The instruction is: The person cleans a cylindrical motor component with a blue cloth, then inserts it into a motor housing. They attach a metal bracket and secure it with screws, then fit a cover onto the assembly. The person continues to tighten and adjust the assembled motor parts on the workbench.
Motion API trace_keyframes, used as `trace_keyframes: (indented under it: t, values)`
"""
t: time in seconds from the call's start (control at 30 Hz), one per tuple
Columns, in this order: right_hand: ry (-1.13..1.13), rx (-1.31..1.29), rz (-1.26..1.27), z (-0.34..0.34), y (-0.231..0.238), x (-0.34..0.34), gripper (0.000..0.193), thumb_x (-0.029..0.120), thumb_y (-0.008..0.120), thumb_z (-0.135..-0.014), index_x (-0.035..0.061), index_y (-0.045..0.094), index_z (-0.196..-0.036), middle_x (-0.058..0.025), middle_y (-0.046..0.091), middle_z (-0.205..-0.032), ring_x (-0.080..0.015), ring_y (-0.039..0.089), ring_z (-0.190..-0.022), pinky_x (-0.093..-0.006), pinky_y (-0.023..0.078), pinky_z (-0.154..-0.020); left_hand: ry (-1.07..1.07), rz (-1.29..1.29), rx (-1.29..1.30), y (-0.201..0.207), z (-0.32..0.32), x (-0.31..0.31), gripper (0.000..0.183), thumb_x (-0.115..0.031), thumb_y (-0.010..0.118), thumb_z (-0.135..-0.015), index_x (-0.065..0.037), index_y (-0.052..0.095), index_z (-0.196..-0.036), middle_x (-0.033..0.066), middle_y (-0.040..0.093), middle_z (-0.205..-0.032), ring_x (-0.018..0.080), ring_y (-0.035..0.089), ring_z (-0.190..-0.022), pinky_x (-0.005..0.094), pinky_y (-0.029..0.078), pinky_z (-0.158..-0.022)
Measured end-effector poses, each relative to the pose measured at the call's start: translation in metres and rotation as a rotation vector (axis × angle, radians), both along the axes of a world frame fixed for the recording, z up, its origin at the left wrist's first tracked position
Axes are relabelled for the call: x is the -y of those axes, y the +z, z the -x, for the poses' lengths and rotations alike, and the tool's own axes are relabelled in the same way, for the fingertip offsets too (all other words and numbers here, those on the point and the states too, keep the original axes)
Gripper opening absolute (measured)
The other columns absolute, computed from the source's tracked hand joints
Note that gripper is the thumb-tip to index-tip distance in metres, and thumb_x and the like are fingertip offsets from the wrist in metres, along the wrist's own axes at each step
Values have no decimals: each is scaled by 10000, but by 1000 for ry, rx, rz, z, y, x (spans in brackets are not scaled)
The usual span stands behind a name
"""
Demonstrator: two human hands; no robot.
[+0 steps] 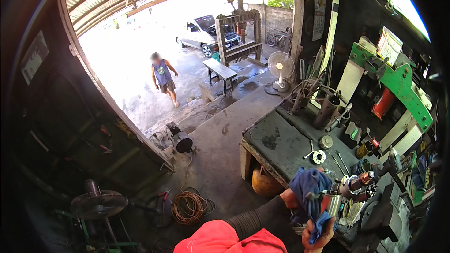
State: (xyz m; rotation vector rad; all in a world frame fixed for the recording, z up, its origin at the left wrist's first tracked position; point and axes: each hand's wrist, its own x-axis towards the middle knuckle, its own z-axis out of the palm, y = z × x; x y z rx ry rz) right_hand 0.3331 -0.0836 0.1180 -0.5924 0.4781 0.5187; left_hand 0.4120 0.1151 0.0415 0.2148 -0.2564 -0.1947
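**Rag and metal part held at the bench edge**

Beyond my hands stretches the workbench [281,143], dark and oil-stained, its corner just ahead and to the left of my knuckles. Further off past the bench, well apart from me, a standing fan [280,68] sits on the wet floor, and a person [164,77] walks in the bright yard far ahead to my left. Down on the floor, well to the left of my left forearm, lies a coil of orange cable [188,207].

My left hand [291,199] comes in from a dark sleeve and is mostly buried under the blue rag [309,187]; I cannot tell how its fingers lie. The rag drapes over it and hangs down between both hands.

My right hand [318,236] sits just below, fingers curled up and clamped on the rag's lower end and the shiny metal cylinder [332,202] pressed against it. Off the cylinder's far right end juts a copper-coloured shaft piece [363,180]. A little ahead of my hands, on the bench, rests a small white flange ring [319,156].
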Motion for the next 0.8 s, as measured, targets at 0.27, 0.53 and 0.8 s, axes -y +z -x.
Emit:
trace_keyframes:
  t: [0.27, 0.53, 0.8]
  values:
    - [594, 286, 70, 3, -69, 70, 565, 532, 611, -966, 11, 644, -749, -76, 570, -580, -202, 473, -442, -318, 363, -456, -386, -872, 353, 27, 9, -12, 341, -219, 664, -1005, -15, 679, -1278, 67, 716, -1229, 134, 628, -1135, 295, 495, -1019]
    - [476, 323, 468, 12, -28, 62, 343, 340, 718, -956, 14, 644, -879, -20, 592, -664, -120, 522, -547, -264, 411, -555, -290, -973, 282, 26, 32, -11, 284, -201, 698, -957, -20, 695, -1176, 23, 720, -1134, 106, 594, -1020, 314, 513, -927]
    - [583, 1036, 1181, 16, 22, 37, 535, 180, 844, -874, 24, 602, -1325, -61, 685, -1132, -196, 649, -980, -309, 512, -836, -152, -496, -201, 6, 52, 0, 366, -194, 692, -1009, -81, 647, -1355, 9, 695, -1256, 104, 640, -1080, 305, 531, -963]
